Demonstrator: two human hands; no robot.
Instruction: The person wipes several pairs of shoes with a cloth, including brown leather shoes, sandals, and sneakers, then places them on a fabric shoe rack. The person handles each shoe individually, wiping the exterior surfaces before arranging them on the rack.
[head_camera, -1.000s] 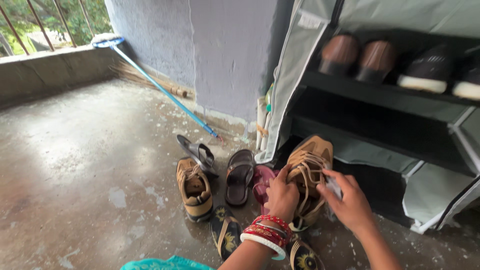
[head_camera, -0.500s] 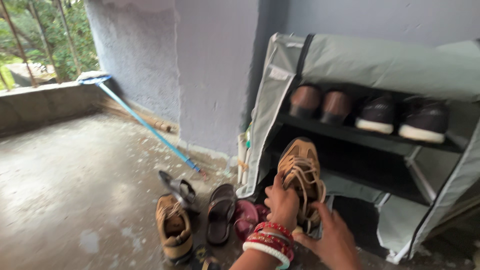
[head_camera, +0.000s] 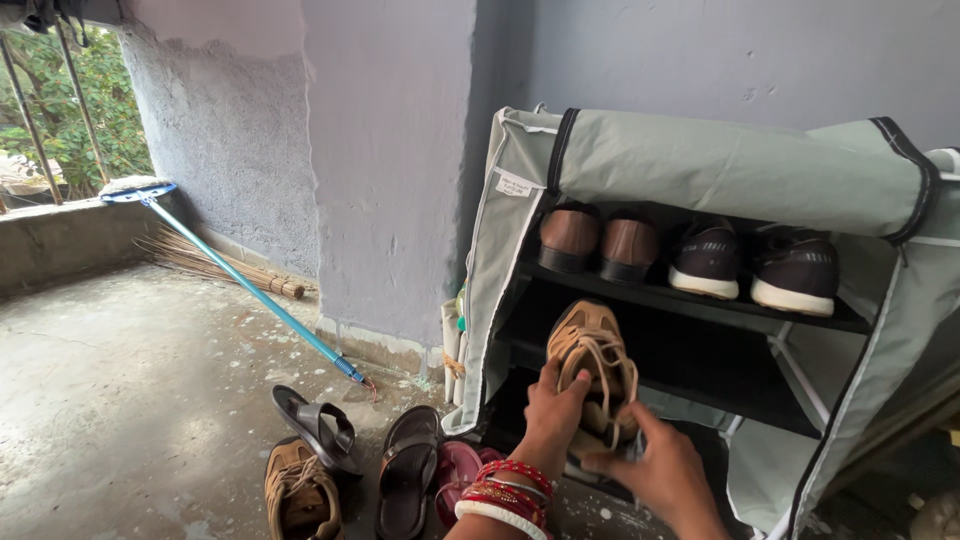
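Left hand: the left hand (head_camera: 555, 405) with red and white bangles at the wrist grips the tan lace-up shoe (head_camera: 592, 370) from its left side, fingers closed around it
Right hand: the right hand (head_camera: 655, 465) clasps the same shoe from below and the right, thumb laid along its edge
Shoe position: held toe-up, tilted, in front of the middle shelf of the grey fabric shoe rack (head_camera: 720, 170)
Top shelf: a pair of brown shoes (head_camera: 598, 243) sits beside a pair of dark sneakers (head_camera: 752, 262)
Floor: a matching tan shoe (head_camera: 298, 490), two dark sandals (head_camera: 407, 470) and a pink slipper (head_camera: 458, 475) lie just left of the hands
Wall: a blue-handled mop (head_camera: 240, 280) leans near a straw broom (head_camera: 215, 262)
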